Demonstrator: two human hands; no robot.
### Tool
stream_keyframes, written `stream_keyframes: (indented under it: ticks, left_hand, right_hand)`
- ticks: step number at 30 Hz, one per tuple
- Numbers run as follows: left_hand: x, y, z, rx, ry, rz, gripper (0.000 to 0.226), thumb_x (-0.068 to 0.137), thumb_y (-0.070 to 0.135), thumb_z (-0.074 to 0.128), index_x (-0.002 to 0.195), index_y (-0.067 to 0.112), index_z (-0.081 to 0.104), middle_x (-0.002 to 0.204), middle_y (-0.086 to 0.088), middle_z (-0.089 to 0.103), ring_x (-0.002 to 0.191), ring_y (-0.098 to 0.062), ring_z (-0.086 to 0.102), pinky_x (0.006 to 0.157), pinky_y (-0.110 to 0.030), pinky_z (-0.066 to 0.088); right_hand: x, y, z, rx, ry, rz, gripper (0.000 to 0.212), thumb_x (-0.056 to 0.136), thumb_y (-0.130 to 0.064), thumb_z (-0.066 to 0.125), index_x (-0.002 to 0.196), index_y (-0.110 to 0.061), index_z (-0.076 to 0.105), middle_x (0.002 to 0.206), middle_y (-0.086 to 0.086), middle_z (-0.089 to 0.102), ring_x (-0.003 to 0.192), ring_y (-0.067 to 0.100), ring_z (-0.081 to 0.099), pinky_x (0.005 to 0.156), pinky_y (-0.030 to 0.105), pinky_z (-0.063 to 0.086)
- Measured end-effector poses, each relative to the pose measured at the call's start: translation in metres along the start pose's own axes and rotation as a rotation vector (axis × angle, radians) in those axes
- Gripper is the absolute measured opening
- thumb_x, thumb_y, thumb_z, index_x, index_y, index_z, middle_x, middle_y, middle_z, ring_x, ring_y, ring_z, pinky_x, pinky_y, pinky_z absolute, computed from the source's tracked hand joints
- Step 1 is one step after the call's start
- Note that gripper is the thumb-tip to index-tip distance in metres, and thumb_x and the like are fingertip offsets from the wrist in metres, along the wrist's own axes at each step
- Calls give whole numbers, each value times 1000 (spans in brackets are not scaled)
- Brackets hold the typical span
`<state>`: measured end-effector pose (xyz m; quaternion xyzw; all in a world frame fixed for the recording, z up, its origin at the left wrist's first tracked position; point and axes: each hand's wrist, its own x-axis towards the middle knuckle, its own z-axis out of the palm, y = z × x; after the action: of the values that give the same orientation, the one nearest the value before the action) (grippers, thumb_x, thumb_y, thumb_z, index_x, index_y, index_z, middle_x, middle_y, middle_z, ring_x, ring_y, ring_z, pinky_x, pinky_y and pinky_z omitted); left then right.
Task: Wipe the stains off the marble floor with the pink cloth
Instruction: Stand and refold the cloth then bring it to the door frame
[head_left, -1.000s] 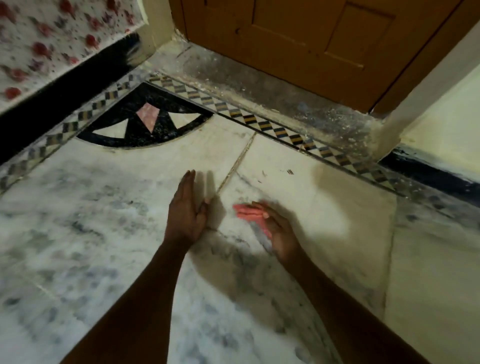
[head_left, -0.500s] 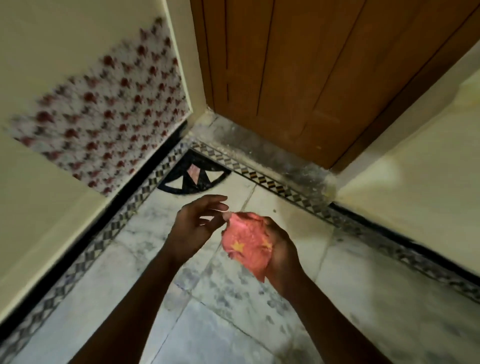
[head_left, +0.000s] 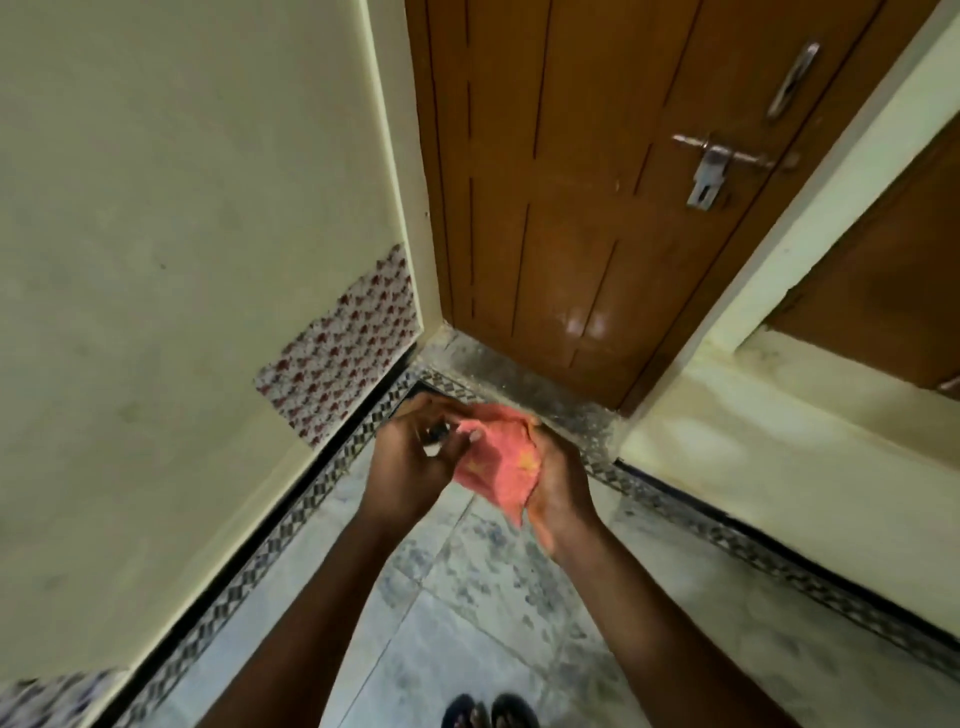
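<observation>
- The pink cloth (head_left: 496, 462) is bunched up and held in the air between both hands, well above the marble floor (head_left: 483, 613); it shows a few yellow marks, and one loose corner hangs down toward the right wrist.
- The right hand (head_left: 558, 486) cups the cloth from the right and below, its fingers curled around the back of the bundle.
- The left hand (head_left: 415, 457) meets the cloth at its upper left edge, fingers bent and pinching the fabric; the fingertips there are blurred, so the exact grip is hard to read.
- Both forearms reach in from the bottom edge, leaving a wedge of bare floor between them.
- The floor is pale with grey blotches and thin joints between slabs, and open on both sides of the arms.
- A patterned border strip (head_left: 291, 530) edges the floor along the left wall and carries on along the right wall; the two runs meet in the corner just behind the hands.
- A cream wall (head_left: 182, 260) on the left carries a patch of red-flowered paper (head_left: 343, 353) low down.
- A brown wooden door (head_left: 597, 182) with a metal latch (head_left: 709, 166) closes off the corner above a dusty grey threshold (head_left: 514, 379).
- Dark sandals (head_left: 491, 714) show at the bottom edge.
</observation>
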<state>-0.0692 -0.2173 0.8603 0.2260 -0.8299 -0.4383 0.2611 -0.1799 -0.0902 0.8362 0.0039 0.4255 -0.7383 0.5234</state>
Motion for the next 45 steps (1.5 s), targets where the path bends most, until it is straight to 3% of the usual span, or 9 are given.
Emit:
stream_keyframes:
  ticks: [6, 11, 14, 18, 24, 27, 32, 39, 45]
  left_hand:
    - [-11, 61, -7, 216, 93, 118, 5, 88, 18, 74, 92, 14, 73, 86, 10, 69, 78, -12, 64, 71, -36, 51]
    - [-3, 92, 11, 436, 19, 288, 20, 87, -6, 72, 99, 9, 74, 96, -5, 73, 78, -22, 70, 78, -41, 57]
    - [-5, 108, 33, 557, 18, 358, 20, 86, 1, 69, 101, 12, 76, 99, -5, 74, 78, -27, 74, 81, -39, 51]
    - [-19, 131, 83, 656, -37, 467, 20, 83, 13, 75, 103, 19, 77, 100, 1, 73, 77, -19, 71, 80, -31, 47]
    - [-38, 140, 155, 600, -3, 474, 16, 88, 15, 79, 101, 24, 75, 97, 5, 73, 76, -22, 68, 65, -37, 55]
    - [-39, 143, 171, 450, 37, 324, 17, 98, 43, 70, 94, 26, 74, 90, 11, 71, 77, -14, 67, 70, -36, 54]
    - [-16, 147, 170, 24, 349, -169, 34, 105, 45, 54, 88, 23, 73, 83, 13, 76, 79, -3, 73, 74, -38, 59]
    - [14, 149, 152, -633, 60, -666, 84, 101, 75, 17, 122, 15, 73, 110, -12, 80, 93, -23, 77, 79, -36, 51]
    - [16, 138, 144, -822, 133, -680, 32, 95, 45, 61, 99, 19, 79, 101, -12, 78, 109, -33, 70, 106, -52, 43]
  right_hand:
    - [-56, -1, -7, -77, 401, 23, 35, 112, -39, 47, 120, -16, 72, 126, 14, 76, 110, 27, 71, 98, 44, 49]
    - [-79, -10, -31, 55, 352, 225, 46, 109, -45, 52, 126, -6, 72, 123, 20, 79, 121, 39, 74, 113, 49, 50]
    - [-83, -35, -47, 70, 297, 262, 55, 107, -52, 51, 112, -2, 73, 108, 25, 81, 92, 38, 81, 91, 46, 57]
    - [-77, -76, -75, 77, 238, 262, 70, 103, -59, 55, 117, 8, 73, 109, 31, 78, 92, 41, 76, 85, 47, 60]
    - [-70, -141, -103, -251, 162, 118, 27, 91, 6, 71, 118, 8, 71, 101, 34, 72, 72, 23, 70, 65, 32, 61]
    - [-67, -162, -108, -411, 195, 19, 26, 96, 12, 63, 118, 2, 72, 85, 8, 80, 74, 19, 76, 67, 32, 62]
    - [-71, -193, -93, -429, 94, -132, 40, 97, 14, 61, 99, -25, 73, 94, -3, 77, 86, 12, 74, 70, 26, 63]
    - [-72, -205, -67, -568, -4, -296, 51, 92, 10, 73, 134, -17, 66, 117, -3, 74, 117, 21, 70, 107, 44, 58]
    - [-70, -203, -66, -728, 57, -416, 50, 90, 4, 78, 135, -13, 67, 114, -8, 73, 111, 14, 69, 93, 29, 59]
